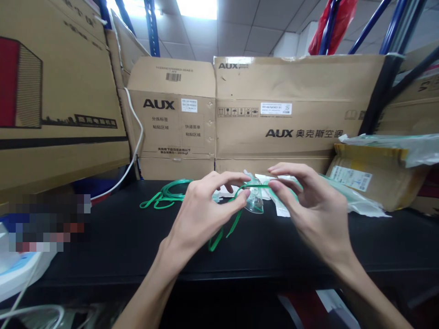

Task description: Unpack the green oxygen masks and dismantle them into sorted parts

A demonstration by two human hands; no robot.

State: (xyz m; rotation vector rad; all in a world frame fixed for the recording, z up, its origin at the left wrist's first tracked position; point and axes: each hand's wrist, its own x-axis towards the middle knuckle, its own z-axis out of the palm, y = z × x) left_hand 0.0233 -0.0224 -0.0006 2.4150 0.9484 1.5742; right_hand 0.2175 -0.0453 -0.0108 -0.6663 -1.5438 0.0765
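A thin green elastic strap (257,186) stretches level between my two hands above the black shelf top. My right hand (312,205) pinches one part of it between thumb and fingertips. At the other side my left hand (209,205) has its thumb and index finger around the strap, which bends there and hangs down in a loose loop. Just behind the strap stands a clear plastic face mask (254,201), partly hidden by the fingers. A coil of green tubing (168,189) lies left of it, beyond my left hand.
Two AUX cardboard boxes (178,132) close off the back. White and clear packaging (363,201) lies by a taped carton (373,176) at right. A large carton (61,100) and a white cable (140,132) are at left. The black shelf's front edge (240,278) runs below my hands.
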